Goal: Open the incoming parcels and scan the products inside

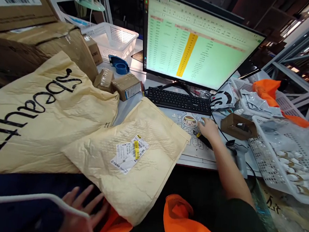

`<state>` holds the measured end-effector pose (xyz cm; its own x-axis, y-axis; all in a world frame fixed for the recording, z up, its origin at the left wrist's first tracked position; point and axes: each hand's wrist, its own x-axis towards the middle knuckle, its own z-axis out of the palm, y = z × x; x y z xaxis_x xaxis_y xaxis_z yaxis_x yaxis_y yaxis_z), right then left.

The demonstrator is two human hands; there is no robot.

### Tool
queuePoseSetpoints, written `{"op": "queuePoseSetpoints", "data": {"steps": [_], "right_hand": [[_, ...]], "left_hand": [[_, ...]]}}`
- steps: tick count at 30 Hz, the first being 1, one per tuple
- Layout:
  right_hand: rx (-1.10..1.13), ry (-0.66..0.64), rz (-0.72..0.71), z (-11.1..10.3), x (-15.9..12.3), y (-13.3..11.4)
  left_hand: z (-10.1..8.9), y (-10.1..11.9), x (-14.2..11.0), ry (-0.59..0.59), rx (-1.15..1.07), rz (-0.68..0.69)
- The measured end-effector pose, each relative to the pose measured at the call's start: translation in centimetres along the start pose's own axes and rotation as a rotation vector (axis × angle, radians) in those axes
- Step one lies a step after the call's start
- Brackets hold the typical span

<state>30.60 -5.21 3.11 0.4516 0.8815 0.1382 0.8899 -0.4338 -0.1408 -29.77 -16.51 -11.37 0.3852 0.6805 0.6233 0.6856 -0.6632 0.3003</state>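
My left hand (82, 213) is at the bottom, its fingers spread under the lower edge of a padded mailer (155, 167). A white curved bar (32, 196) crosses in front of that hand. The tan mailer bears a white and yellow shipping label (131, 154) and slopes over the desk's front edge. On the printed desk mat (179, 116) rests my right hand (208, 128), fingertips pointing left and a little apart. Just below it lies a black and yellow tool (203, 139), its kind unclear and partly covered by my wrist.
A larger lettered mailer (34, 119) lies at left, near cardboard boxes (46, 43) and a blue tape dispenser (119, 65). Behind the mat stand a keyboard (179, 100) and a monitor (196, 43). At right are an open small carton (238, 126) and a white basket (282, 179) of bottles.
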Motion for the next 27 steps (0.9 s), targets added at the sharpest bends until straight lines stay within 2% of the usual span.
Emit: {"op": "queuePoseSetpoints", "data": {"steps": [1, 2, 5, 8, 11, 12, 14, 16, 17, 18, 21, 24, 27], "right_hand": [[-0.008, -0.035, 0.0, 0.1, -2.0, 1.2], [-0.022, -0.061, 0.0, 0.3, -4.0, 2.4], [-0.06, -0.047, -0.001, 1.5, -8.9, 4.6], [-0.035, 0.065, -0.001, 2.8, -11.2, 5.1], [0.05, 0.168, -0.025, 3.6, -11.5, 4.9], [0.095, 0.202, -0.036, 3.8, -11.5, 5.0], [0.198, 0.282, -0.055, 3.9, -11.5, 5.2], [0.299, 0.378, -0.064, 3.6, -11.6, 5.3], [0.345, 0.43, -0.071, 3.2, -11.8, 5.2], [0.389, 0.485, -0.082, 2.5, -11.9, 4.9], [0.51, 0.652, -0.145, -0.8, -12.8, 3.0], [0.577, 0.716, -0.315, -5.4, -14.1, -0.6], [0.579, 0.671, -0.585, -9.7, -15.0, -5.4]], "left_hand": [[0.2, 2.6, 1.5, 0.051, -0.051, 0.007], [0.3, 4.8, 3.0, 0.041, -0.115, 0.076], [0.2, 9.4, 6.8, -0.104, -0.315, 0.292], [-0.2, 10.9, 10.0, -0.16, -0.402, 0.466], [-1.6, 11.1, 14.5, -0.073, -0.391, 0.548], [-2.3, 11.1, 16.5, -0.01, -0.357, 0.491], [-4.1, 11.1, 21.3, 0.19, -0.285, 0.267], [-5.9, 10.7, 26.4, 0.448, -0.293, 0.021], [-6.7, 10.4, 28.9, 0.557, -0.338, -0.043], [-7.3, 9.9, 31.1, 0.619, -0.382, -0.05], [-8.6, 8.0, 35.5, 0.685, -0.467, -0.016], [-9.0, 6.4, 35.7, 0.664, -0.518, -0.043], [-9.5, 5.7, 33.3, 0.66, -0.507, -0.071]]}}
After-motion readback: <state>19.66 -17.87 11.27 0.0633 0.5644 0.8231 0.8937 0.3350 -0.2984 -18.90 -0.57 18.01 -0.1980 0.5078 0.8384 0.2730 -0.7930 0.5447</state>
